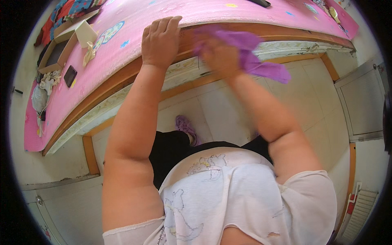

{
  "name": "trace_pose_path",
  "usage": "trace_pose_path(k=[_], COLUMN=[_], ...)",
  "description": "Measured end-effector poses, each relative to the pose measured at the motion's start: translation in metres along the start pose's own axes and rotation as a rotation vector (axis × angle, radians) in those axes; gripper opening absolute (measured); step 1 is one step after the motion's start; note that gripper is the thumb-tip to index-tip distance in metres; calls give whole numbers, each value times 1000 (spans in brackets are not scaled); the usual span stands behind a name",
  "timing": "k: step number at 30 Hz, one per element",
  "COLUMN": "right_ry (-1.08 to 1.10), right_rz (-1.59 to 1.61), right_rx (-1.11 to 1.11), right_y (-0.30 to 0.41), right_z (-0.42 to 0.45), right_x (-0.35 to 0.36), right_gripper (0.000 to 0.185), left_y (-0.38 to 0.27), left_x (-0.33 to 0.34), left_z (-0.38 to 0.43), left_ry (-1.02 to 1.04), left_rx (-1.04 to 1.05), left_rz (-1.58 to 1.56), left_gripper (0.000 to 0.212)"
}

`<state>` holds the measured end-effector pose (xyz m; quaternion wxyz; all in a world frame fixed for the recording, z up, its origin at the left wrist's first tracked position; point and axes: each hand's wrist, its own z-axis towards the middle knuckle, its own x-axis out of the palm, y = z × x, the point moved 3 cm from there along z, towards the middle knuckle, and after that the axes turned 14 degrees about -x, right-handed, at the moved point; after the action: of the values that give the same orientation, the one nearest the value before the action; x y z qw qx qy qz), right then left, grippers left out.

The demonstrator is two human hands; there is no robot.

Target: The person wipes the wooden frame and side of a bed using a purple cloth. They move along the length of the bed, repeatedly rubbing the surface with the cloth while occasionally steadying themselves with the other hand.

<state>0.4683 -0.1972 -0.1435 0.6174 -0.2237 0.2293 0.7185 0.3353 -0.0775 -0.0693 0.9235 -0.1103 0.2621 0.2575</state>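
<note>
My left hand [160,43] rests on the wooden edge [122,76] of a raised platform, its fingers reaching onto the pink patterned mat [131,33]. To its right, blurred by motion, my right hand [219,56] holds a purple cloth [248,46] against the same wooden edge. Part of the cloth hangs loose to the right, over the pale patterned front below the edge. The fingers of my right hand are partly hidden by the cloth and the blur.
On the mat at left lie an open cardboard box [65,49], a dark phone [70,76] and a clear plastic bag [39,98]. A dark object [260,3] is at the top. Below are a tiled floor and my purple shoe [185,125]; a radiator [359,214] stands at lower right.
</note>
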Motion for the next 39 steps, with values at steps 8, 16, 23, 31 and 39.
trace_pose_path(k=[8,16,23,31,39], right_ry=[84,227,393,589,578], right_rz=[132,-384,-527,-161,88], right_rx=[-161,164,280,-75,170], right_y=[10,-228,-285,1,5], right_z=[17,-73,-67,33,48], right_x=[-10,-109,-125,-7,-15], right_gripper=[47,54,44,25,46], left_y=[8,2,-1,3,15], left_x=[-1,-2,-1,-1,2], left_z=[-2,-2,0,-1,-9], left_ry=[97,43,11,55,51], left_rx=[-50,-20,-39,-59,-100], left_rz=[15,-53,-66,-37,65], left_gripper=[25,23,23,25,27])
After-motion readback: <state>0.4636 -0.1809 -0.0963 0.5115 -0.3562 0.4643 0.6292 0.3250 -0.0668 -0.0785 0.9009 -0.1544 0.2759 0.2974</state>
